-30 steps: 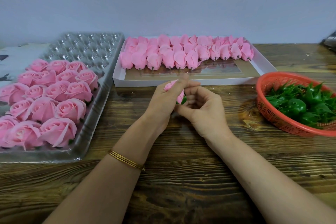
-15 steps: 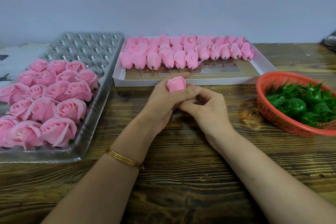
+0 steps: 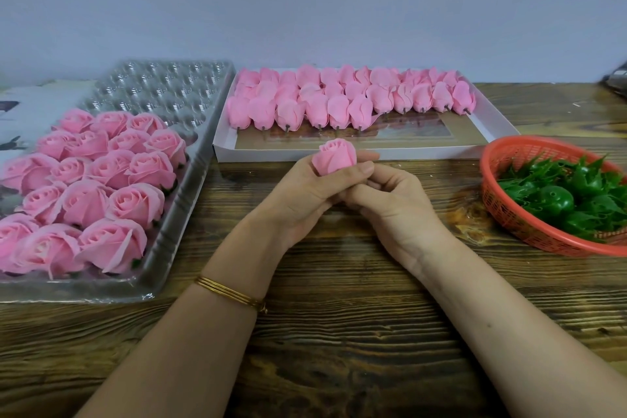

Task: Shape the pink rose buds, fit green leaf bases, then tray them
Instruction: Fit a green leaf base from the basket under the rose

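A dark-grained wooden table (image 3: 339,333) fills the near ground and runs to a plain pale wall (image 3: 305,4) at the far side. A shallow white cardboard box (image 3: 264,155) lies at the far middle, its brown floor partly bare. An orange-red mesh basket (image 3: 529,234) sits to the right. At the far left lies a pale printed sheet (image 3: 30,102); a dark object (image 3: 615,85), cut by the right edge, cannot be made out.

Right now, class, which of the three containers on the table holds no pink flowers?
The red mesh basket at the right: it holds only green leaf bases. The clear tray holds pink roses and the white box pink buds.
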The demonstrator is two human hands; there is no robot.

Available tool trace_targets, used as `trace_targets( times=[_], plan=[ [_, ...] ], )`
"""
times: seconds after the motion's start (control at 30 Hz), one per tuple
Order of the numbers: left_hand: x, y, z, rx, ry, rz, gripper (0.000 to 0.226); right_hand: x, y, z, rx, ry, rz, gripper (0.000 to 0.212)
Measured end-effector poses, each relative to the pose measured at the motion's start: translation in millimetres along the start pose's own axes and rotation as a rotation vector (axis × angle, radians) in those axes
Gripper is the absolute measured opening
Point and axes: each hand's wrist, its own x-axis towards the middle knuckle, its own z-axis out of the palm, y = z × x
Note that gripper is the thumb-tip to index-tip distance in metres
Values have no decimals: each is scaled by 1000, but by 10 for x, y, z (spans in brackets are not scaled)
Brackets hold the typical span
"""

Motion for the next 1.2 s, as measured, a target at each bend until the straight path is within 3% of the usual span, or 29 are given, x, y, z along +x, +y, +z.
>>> trace_targets(
  times=[0.1,0.2,0.37,0.43,0.57,0.7,0.77,0.9,1.2],
  plan=[
    [-24,35,14,54,-16,12,15,5,-35,-25,43,-96,36,27],
    [-46,51,28,96,-26,42,33,-3,-76,-32,16,-162,35,25],
    [-64,94,82,169,-95,50,27,12,-96,-80,-1,-207,87,26],
    [-54,79,80,158,-46,48,25,27,-88,-91,8,-202,106,24],
    [-25,29,66,195,85,65,54,44,-70,-94,22,-190,133,22],
    [-20,5,116,251,293,142,26,49,-73,-99,-11,-75,136,21],
    [-14,5,131,346,370,199,12,46,-86,-103,-66,73,76,22],
    [5,-27,139,636,400,242,23,8,-138,-72,-203,269,-119,11],
    [-24,-78,211,791,299,203,18,-63,-159,39,-270,211,-347,8]
  ],
)
